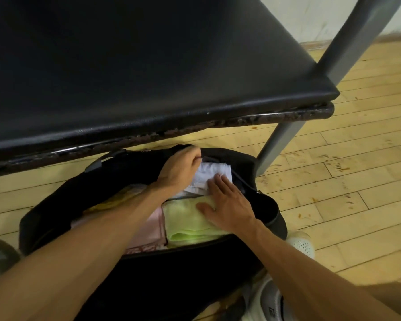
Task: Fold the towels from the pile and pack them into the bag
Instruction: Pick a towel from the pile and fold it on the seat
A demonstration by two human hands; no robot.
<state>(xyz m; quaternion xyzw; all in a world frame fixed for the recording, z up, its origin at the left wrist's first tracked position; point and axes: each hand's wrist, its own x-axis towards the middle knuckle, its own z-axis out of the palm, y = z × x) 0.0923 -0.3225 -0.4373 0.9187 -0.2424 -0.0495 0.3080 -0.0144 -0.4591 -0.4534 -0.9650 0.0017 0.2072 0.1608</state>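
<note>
A black bag lies open on the wooden floor below me. Folded towels fill it: a white one at the far end, a light green one in front of it, a pink one to the left and a yellow one further left. My left hand has its fingers curled over the bag's far rim beside the white towel. With straight fingers, my right hand presses flat on the white and green towels.
A black padded bench seat on grey metal legs stands just beyond the bag. White shoes are at the bag's right side. Wooden flooring stretches to the right.
</note>
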